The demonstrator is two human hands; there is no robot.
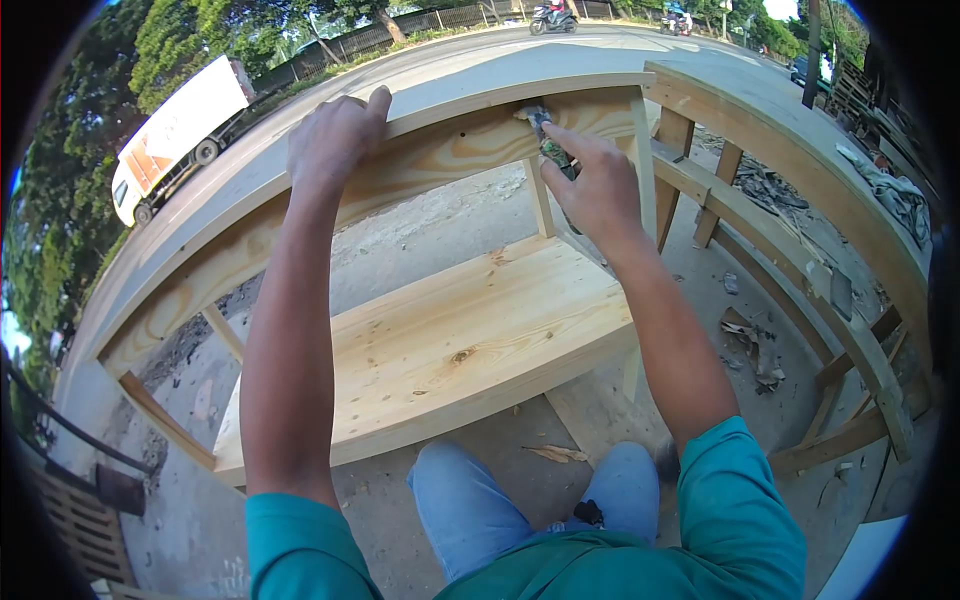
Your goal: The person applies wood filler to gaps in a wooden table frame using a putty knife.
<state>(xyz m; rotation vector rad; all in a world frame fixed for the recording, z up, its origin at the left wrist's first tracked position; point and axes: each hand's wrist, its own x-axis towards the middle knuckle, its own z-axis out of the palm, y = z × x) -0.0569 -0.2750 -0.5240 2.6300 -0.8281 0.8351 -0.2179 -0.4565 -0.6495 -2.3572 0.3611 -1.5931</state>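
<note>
A light wooden table-like frame (440, 160) stands before me, with a long upper apron board and a lower shelf (470, 340) of pale knotty planks. My left hand (335, 142) is closed over the top edge of the frame, left of the middle. In my right hand (603, 190) is a putty knife (537, 118) with a greenish, smeared handle. Its blade meets the apron's inner face near the right corner, beside a light smear. My fingers wrap the handle, hiding part of it.
To the right stands another wooden frame (770, 195) with a grey cloth (885, 190) draped over it. Crumpled scrap (752, 348) lies on the concrete beneath. Beyond the work runs a road with a white truck (185, 130) and a motorbike (553, 20).
</note>
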